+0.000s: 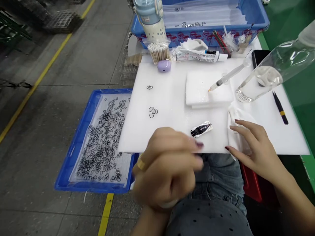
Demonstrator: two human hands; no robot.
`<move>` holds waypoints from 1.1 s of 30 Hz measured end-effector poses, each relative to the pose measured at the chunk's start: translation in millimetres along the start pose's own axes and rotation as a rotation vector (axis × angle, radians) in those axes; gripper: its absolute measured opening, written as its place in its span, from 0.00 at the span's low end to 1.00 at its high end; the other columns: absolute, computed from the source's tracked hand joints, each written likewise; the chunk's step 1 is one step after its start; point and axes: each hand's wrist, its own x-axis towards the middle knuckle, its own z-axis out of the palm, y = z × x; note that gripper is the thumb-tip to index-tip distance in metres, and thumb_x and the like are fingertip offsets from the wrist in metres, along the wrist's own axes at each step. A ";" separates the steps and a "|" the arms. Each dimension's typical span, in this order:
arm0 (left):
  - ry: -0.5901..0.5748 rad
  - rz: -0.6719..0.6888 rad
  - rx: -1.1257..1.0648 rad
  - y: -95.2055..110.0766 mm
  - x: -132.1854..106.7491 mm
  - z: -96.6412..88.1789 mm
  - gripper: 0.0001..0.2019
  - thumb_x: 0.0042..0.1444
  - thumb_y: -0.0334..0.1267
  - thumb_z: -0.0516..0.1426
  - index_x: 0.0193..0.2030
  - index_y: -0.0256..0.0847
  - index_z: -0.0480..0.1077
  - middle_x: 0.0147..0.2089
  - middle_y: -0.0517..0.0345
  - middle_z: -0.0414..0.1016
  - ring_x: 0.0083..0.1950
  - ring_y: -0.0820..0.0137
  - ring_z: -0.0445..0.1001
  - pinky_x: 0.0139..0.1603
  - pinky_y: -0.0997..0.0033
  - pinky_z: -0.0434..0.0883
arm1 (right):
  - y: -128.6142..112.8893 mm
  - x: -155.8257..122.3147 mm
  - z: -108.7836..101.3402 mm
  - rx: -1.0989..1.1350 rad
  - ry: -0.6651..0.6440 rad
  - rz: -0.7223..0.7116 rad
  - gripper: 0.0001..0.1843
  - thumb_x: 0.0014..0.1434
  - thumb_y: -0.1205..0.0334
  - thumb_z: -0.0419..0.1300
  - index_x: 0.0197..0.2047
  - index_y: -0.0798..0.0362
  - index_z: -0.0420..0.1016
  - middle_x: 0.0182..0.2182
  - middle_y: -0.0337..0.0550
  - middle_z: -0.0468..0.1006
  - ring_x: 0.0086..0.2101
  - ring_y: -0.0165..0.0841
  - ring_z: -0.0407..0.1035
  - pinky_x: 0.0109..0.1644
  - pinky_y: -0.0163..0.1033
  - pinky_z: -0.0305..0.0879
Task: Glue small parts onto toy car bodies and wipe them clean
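Note:
My left hand (167, 164) is raised in front of the board's near edge, blurred, with its fingers curled in; whatever it may hold is hidden. My right hand (258, 147) has its fingers spread over a folded white cloth (237, 119), fingertips on or just above it. Between the hands lies a small glossy black piece with white edges (201, 129). Thin black rings (153, 111) form a small cluster on the white board (169, 95), with another little group (149, 87) farther back. A syringe (228, 75) with an orange tip rests on a white block (197, 90).
A tilted clear bottle (268, 78) and black tweezers (280, 108) are at right. Cotton swabs (158, 51), a purple case (164, 66) and a white tube (200, 56) line the back, before a blue bin (197, 34). Many rings fill the blue tray (73, 144) at left.

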 end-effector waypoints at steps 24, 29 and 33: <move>-0.371 0.288 -0.105 -39.6 47.2 61.4 0.22 0.51 0.40 0.68 0.54 0.45 0.73 0.60 0.50 0.76 0.59 0.55 0.75 0.57 0.48 0.73 | 9.0 144.3 -8.9 0.831 -0.028 0.133 0.21 0.64 0.38 0.56 0.39 0.49 0.72 0.41 0.46 0.77 0.46 0.40 0.72 0.52 0.48 0.68; -0.217 0.103 -0.151 -21.0 40.9 71.3 0.18 0.46 0.40 0.70 0.46 0.44 0.78 0.48 0.55 0.81 0.49 0.58 0.78 0.52 0.50 0.72 | -11.8 102.8 8.3 1.049 0.112 0.189 0.20 0.62 0.41 0.57 0.46 0.47 0.70 0.31 0.40 0.67 0.31 0.35 0.63 0.39 0.44 0.65; -0.185 -0.010 -0.213 -13.7 42.8 75.8 0.13 0.49 0.40 0.69 0.42 0.45 0.79 0.44 0.57 0.81 0.47 0.59 0.78 0.51 0.52 0.72 | -20.8 92.6 14.3 1.161 0.051 0.291 0.29 0.58 0.28 0.51 0.31 0.48 0.68 0.30 0.42 0.63 0.29 0.34 0.56 0.34 0.44 0.60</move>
